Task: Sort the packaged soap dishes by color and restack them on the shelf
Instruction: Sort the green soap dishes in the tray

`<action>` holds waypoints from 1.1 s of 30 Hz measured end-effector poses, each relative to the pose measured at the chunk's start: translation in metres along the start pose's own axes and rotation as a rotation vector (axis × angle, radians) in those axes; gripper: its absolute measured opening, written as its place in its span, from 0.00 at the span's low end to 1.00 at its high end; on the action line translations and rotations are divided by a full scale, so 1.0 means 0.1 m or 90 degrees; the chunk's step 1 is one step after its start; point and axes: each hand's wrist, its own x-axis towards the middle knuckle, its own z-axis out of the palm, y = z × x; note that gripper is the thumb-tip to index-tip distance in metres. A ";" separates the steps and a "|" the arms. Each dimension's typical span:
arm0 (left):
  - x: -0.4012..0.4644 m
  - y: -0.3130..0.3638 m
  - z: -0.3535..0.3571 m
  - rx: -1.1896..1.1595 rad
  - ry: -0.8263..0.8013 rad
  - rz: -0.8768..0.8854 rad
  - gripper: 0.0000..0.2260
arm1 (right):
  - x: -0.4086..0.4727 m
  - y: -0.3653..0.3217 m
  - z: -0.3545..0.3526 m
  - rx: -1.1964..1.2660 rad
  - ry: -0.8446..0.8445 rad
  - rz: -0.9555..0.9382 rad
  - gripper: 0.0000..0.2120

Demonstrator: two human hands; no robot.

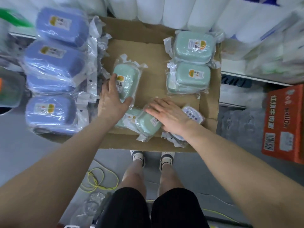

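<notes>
A flat cardboard sheet [148, 51] lies on the shelf. Three stacks of blue packaged soap dishes [54, 63] line its left side. Two stacks of green packaged dishes [190, 63] sit at the right rear. My left hand [111, 97] grips one green dish [127, 81] near the middle, fingers on top and thumb round its near end. My right hand [166, 115] lies flat with straight fingers on another green dish [148, 123] at the front. A further green pack [130, 117] lies under it, and a white-purple pack [192, 113] shows beside my wrist.
White paper rolls [164, 9] stand behind the cardboard. An orange carton [283, 124] sits on the floor at right. A yellow cord [100, 180] and clear plastic lie on the floor near my feet [153, 157].
</notes>
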 end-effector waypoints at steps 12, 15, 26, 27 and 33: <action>-0.26 0.49 0.07 -0.082 0.054 -0.081 0.39 | -0.69 1.07 -0.88 -0.029 0.189 0.174 0.43; -0.30 0.63 0.09 -0.082 0.059 -0.064 0.39 | -0.59 1.37 -0.89 -0.009 0.093 0.235 0.43; -0.50 0.43 0.10 -0.020 0.057 -0.075 0.38 | -0.84 0.85 -0.47 0.045 0.220 0.054 0.24; -0.50 0.40 0.10 -0.013 0.053 -0.071 0.37 | -0.88 0.71 -0.41 0.085 0.139 0.030 0.24; -0.56 0.26 0.12 0.052 0.034 0.007 0.36 | -0.82 0.50 0.08 -0.015 -0.133 0.008 0.48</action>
